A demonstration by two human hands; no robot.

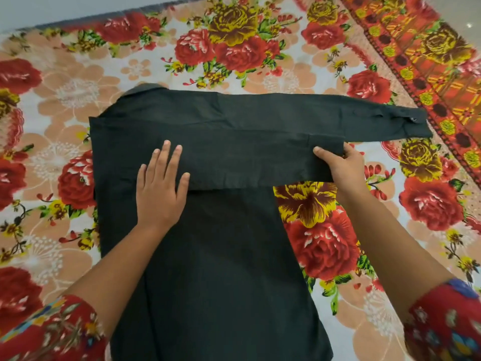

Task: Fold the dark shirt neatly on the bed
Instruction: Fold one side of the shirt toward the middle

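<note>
From the head camera, the dark shirt [221, 256] lies flat in the middle of the frame on a flowered bedsheet [325, 243]. Its body runs down to the bottom edge, and its collar [145, 88] is at the upper left of the cloth. One shirt sleeve [338, 113] stretches out to the right, and its cuff [413, 126] reaches the orange patterned border [416, 61] of the sheet. Just below that sleeve, a second band of dark cloth [247, 165] lies folded across the chest.

Your left hand [161, 183] rests flat on the shirt at centre left, with straight, spread fingers pressing on that folded band and holding nothing. Your right hand [341, 165], at centre right, pinches the right end of the band, thumb on top and fingers curled underneath. Your red patterned sleeves [52, 332] show in the lower corners.
</note>
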